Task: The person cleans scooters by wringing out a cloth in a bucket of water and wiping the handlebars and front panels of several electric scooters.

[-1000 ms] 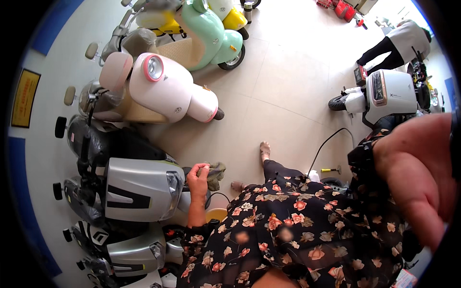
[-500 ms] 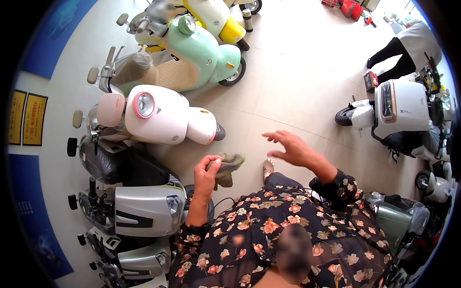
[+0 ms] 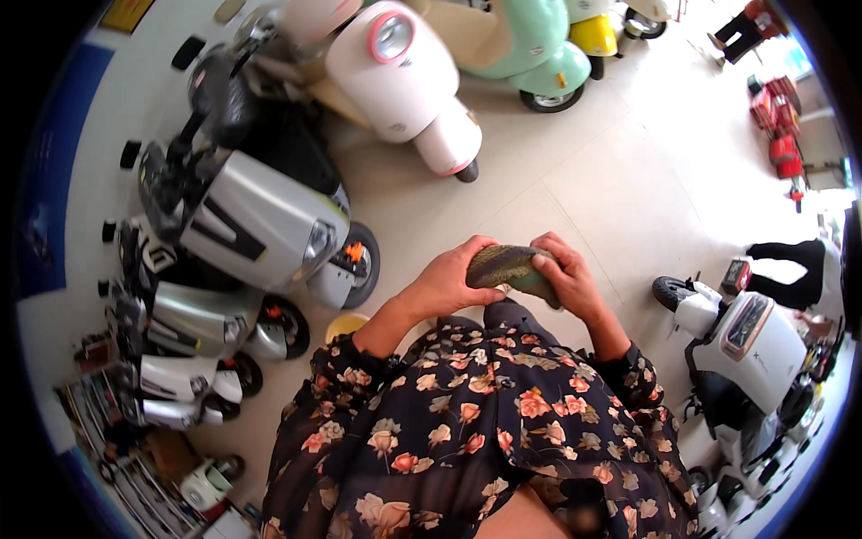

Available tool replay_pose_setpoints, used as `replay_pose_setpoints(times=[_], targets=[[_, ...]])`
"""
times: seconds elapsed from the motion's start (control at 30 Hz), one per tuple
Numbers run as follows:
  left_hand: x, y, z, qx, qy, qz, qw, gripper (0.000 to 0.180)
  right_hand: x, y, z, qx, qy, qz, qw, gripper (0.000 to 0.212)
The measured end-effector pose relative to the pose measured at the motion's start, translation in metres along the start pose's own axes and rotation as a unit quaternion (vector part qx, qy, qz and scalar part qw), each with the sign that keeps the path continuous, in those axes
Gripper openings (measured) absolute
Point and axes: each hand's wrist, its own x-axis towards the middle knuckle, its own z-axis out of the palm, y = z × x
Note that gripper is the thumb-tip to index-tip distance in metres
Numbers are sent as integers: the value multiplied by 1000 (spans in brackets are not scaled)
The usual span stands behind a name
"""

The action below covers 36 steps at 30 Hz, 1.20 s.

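Between my two hands, in front of my body, is a folded olive-green cloth (image 3: 508, 266) with a darker stripe. My left hand (image 3: 460, 277) grips its left end, the thumb below and the fingers behind. At the other end my right hand (image 3: 567, 274) closes on it, the thumb lying on top. Part of the cloth hangs down beside the right fingers. Nearest to my left is a silver scooter (image 3: 260, 220) with a black trim panel. Past it stands a white and pink scooter (image 3: 395, 76) with a round headlight.
Mint-green scooter (image 3: 543, 45) stands far ahead; smaller silver ones (image 3: 193, 319) line the left. A yellow bucket (image 3: 345, 325) sits by my left forearm. At right are a white scooter (image 3: 754, 332) and a bending person (image 3: 795, 269). Red machines (image 3: 781, 135) stand at far right. Pale tiled floor (image 3: 557, 171) lies between.
My view has turned to the left, so the scooters sit elsewhere in the picture. My right hand, empty and spread before, has come to the cloth and now grips it along with my left.
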Motion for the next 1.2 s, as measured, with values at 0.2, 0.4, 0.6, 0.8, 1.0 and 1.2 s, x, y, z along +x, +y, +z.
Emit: replay_pose_setpoints(times=[0.2,0.4,0.6,0.8,1.0,1.2], targets=[[-113,-108,24,42,124,-21,991,30,-34,-18,101,-109,-193,204,954,28],[-215,-182,48,-87,273,-96,953,38,-50,27,147,-248,-195,95,944,37],[-328,-299,88,-66,427,-279,857,50,-81,51,198,-277,-303,161,898,34],[-391,-424,116,-72,553,-386,734,55,-79,64,207,-357,-417,104,829,33],[-465,-450,141,-28,634,-468,615,62,-78,54,206,-372,-433,89,816,33],[-507,-430,196,-198,670,-419,580,43,-90,87,211,-358,-470,86,802,33]])
